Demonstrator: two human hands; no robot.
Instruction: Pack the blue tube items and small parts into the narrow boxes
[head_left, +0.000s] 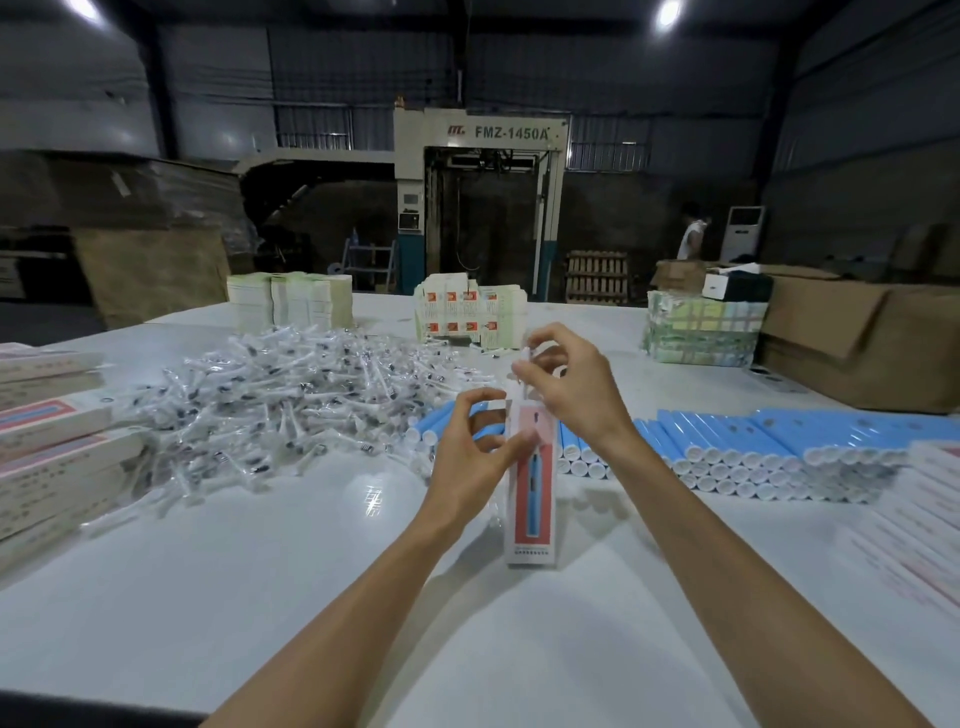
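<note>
On the near middle of the white table (260, 597) a narrow box (531, 499) stands on end, with a blue tube shape on its front face. The left hand (475, 447) grips the box near its top, thumb on the front and fingers curled round the left side. Just above it, the right hand (569, 387) pinches a clear-wrapped part (523, 364) between thumb and fingertips, right over the box's upper end. This looks like the step of feeding the part in. Whether a tube is already inside cannot be told.

To the near left lies a stack of boxes (47, 441), and a second stack (919, 509) lies at the near right. These are likely finished ones, though their contents are hidden.

Further back on the right, blue tubes (753, 447) lie in long, layered rows. To the left spreads a broad heap of small parts (291, 395) in clear wrappers. Both supplies look large, so the job seems far from done, with many boxes left to fill.

At the far edge of the table stand piles of flat cartons (291, 301), with more printed cartons (470, 312) to their right. On the far right are a strapped bundle (701, 327) and big cardboard cases (857, 343).
</note>
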